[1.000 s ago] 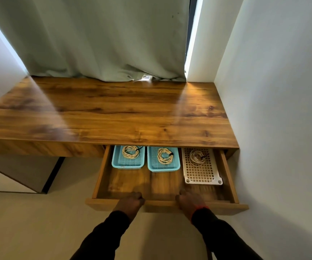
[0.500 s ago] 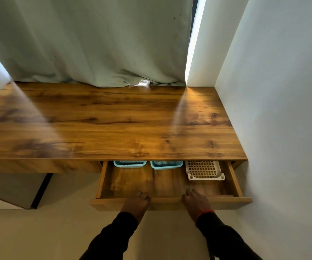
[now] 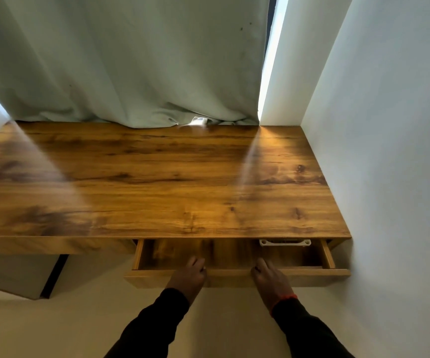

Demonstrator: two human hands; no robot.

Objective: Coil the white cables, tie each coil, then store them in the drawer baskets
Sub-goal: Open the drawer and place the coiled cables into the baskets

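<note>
Both hands set flat against the front panel of the drawer (image 3: 237,276), spaced apart to either side of its middle, likely so that the push runs square and the drawer does not skew on its slides. Left hand (image 3: 189,276) with fingers (image 3: 195,263) laid over the panel's top edge, fairly straight, grasping nothing; right hand (image 3: 269,280) likewise, fingers (image 3: 261,264) extended over the edge, released. Drawer open only a little beneath the table (image 3: 157,177), so probably the closing step, with storing judged done.

Hidden: nearly all of the drawer's rear under the tabletop. Only the front rim of a white basket (image 3: 285,242) peeking out at the right rear corner. No coiled white cables visible; presumably in baskets farther back, out of sight, though not confirmable here. Fingertips partly blurred. Curtain (image 3: 131,60) covering the window behind.
</note>
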